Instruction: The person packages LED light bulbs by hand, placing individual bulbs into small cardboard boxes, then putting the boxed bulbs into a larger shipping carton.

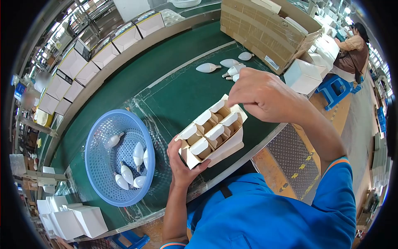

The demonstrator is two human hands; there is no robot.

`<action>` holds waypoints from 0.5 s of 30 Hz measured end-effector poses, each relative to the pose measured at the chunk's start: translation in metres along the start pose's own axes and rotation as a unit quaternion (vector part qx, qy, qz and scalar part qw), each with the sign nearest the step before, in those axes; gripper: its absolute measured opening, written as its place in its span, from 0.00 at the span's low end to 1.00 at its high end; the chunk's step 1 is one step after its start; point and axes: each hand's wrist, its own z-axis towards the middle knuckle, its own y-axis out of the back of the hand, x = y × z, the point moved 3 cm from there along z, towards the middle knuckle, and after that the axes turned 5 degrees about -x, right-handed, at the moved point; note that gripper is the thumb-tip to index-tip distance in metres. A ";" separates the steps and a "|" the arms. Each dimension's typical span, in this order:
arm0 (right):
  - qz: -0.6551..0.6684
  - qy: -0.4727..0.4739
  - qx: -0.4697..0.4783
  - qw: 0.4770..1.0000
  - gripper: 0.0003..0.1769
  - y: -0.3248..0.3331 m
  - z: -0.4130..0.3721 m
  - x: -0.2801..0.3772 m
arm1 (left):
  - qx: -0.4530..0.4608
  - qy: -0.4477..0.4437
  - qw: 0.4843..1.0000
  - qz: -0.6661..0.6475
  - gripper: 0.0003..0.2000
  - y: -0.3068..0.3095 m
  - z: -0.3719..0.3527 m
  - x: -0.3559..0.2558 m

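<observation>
Perforated basket (103, 164) of candle bulbs (138, 155) on green conveyor belt (120, 93), my left hand (181, 168) clamped on divided white carton (214, 137) above the belt, loose candle bulbs (206, 67) beyond, my right hand (265, 95) apart, fingers curled near carton's far end (grip contents: I cannot tell), corrugated box (261, 35).

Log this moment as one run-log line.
left hand: holding divided box; right hand: near box's far end; blue basket: bulbs inside; green surface: loose bulbs beyond box
</observation>
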 end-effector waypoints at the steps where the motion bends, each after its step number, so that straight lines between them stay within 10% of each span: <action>1: 0.001 0.001 -0.001 1.000 0.12 0.001 0.000 0.002 | 0.012 -0.009 1.000 0.001 0.53 -0.001 -0.001 0.000; 15: -0.025 -0.034 0.081 0.996 0.20 -0.030 0.009 0.004 | 0.015 -0.012 1.000 -0.006 0.56 -0.010 -0.005 0.000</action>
